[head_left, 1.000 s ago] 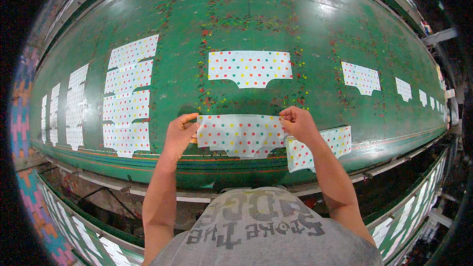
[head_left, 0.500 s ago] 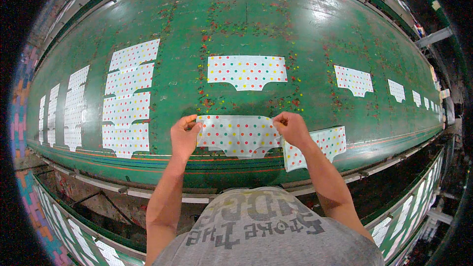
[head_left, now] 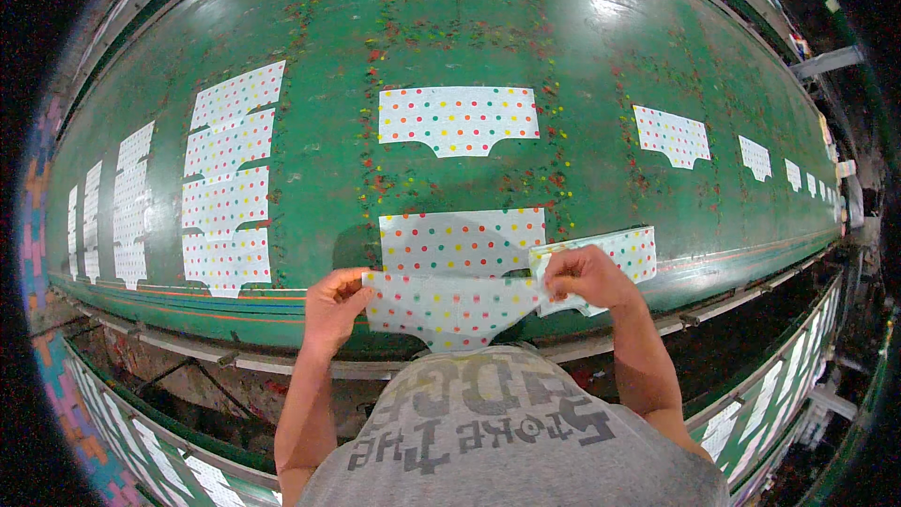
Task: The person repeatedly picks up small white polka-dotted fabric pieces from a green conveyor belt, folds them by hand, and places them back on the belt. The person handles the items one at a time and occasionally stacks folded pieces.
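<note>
Cloth (head_left: 450, 310), a thin white brief-shaped panel with red, orange, yellow and green dots, stretched between my left fingers (head_left: 347, 277) and my right fingers (head_left: 568, 263) at the near edge of the long green paint-flecked surface (head_left: 582, 47). My left fingers were pinched together on its upper left corner; my right fingers were likewise closed on the upper right corner, just in front of an angled stack of white dotted panels (head_left: 627, 252). The cloth's lower part hung close to my grey printed T-shirt (head_left: 563, 474), its top overlapping a flat white dotted panel (head_left: 460, 239) in view. Beyond lay another white dotted panel (head_left: 458, 117), and leftward a column of white dotted panels (head_left: 228, 197).
</note>
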A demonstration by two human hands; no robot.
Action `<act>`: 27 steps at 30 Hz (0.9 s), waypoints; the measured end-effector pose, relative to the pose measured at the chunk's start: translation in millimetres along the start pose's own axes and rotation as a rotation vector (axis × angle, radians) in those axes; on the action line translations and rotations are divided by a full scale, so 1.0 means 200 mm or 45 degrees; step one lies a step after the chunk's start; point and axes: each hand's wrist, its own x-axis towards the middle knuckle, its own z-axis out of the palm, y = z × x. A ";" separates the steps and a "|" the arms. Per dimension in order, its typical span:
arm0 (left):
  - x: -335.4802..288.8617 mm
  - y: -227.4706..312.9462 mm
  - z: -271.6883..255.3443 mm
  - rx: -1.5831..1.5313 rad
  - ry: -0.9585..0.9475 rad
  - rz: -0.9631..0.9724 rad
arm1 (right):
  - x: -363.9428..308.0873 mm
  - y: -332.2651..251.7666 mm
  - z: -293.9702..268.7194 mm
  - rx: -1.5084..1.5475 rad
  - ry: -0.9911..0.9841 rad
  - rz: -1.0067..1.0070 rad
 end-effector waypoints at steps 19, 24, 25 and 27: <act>0.36 0.07 0.30 0.823 0.188 0.634 | 0.16 -0.02 -0.19 -0.152 -0.248 0.006; 0.39 0.09 0.28 0.803 0.062 0.729 | 0.19 0.02 -0.22 -0.468 0.274 -0.098; 0.40 0.09 0.26 0.776 0.013 0.679 | 0.22 0.04 -0.21 -0.552 0.393 -0.081; 0.40 0.08 0.24 0.603 -0.023 0.682 | 0.27 0.06 -0.20 -0.762 0.555 -0.109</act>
